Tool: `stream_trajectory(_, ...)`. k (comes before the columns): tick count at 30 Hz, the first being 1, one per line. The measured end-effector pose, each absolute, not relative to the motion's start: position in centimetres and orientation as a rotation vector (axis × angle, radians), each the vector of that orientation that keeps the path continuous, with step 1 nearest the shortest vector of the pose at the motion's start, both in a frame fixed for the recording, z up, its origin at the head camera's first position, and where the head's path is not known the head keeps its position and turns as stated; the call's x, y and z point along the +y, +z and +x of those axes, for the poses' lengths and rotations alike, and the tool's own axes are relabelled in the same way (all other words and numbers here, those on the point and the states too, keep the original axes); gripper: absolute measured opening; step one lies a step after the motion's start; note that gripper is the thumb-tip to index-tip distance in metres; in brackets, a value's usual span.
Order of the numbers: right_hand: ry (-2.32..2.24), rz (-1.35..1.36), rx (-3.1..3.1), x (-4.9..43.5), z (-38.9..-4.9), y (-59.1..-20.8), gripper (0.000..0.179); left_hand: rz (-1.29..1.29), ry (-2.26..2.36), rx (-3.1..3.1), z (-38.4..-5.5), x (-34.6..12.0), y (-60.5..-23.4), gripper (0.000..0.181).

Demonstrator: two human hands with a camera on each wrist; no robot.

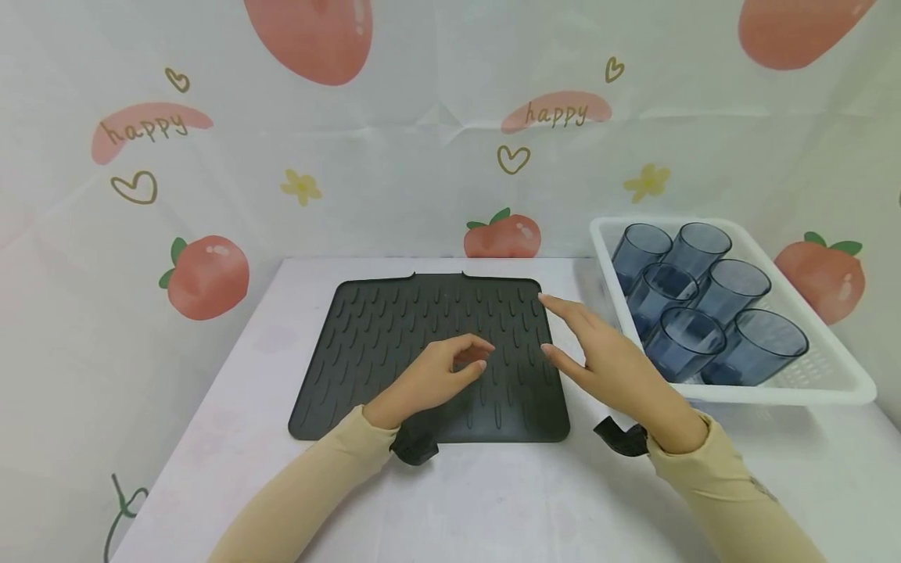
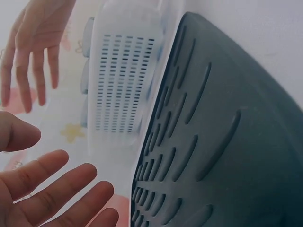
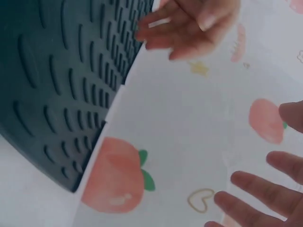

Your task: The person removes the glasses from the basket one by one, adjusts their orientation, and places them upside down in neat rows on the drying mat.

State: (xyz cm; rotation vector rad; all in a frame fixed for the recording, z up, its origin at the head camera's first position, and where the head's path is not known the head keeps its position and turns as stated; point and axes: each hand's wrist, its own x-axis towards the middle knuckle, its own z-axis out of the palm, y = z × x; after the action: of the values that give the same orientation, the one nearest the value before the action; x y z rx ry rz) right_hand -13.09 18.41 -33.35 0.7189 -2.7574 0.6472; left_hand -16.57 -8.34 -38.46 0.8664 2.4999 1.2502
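A black ridged drying mat [image 1: 436, 360] lies flat on the white table. Over its middle hovers my left hand [image 1: 439, 374], fingers loosely bent and holding nothing. My right hand [image 1: 608, 360] is held above the mat's right edge, thumb and fingers spread apart, with nothing in it. To the right of that hand stands a white perforated basket [image 1: 831, 367] holding several clear blue glasses [image 1: 732, 289], mouths up and some leaning. In the left wrist view, the left fingers [image 2: 71, 175] are extended and separated beside the mat. The right wrist view shows the right fingers [image 3: 265, 189] likewise extended.
Behind the table hangs a white cloth backdrop [image 1: 394, 188] printed with fruit, hearts and flowers. The white tabletop [image 1: 493, 500] reaches in front of the mat and along its left side. The basket's near rim overhangs the table surface at the right.
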Motion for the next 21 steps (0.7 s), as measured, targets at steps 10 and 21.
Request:
stream_trajectory(10, 0.676, 0.689, -2.562, 20.3, -12.4, -31.9, 0.073, 0.864, 1.222, 2.464, -16.1, -8.6, -39.0, 0.033)
stream_trajectory(21, 0.7, 0.614, -2.47, 22.1, -12.2, -31.0, 0.071, 0.86, 1.225, 2.435, -15.9, -8.9, -39.4, 0.033)
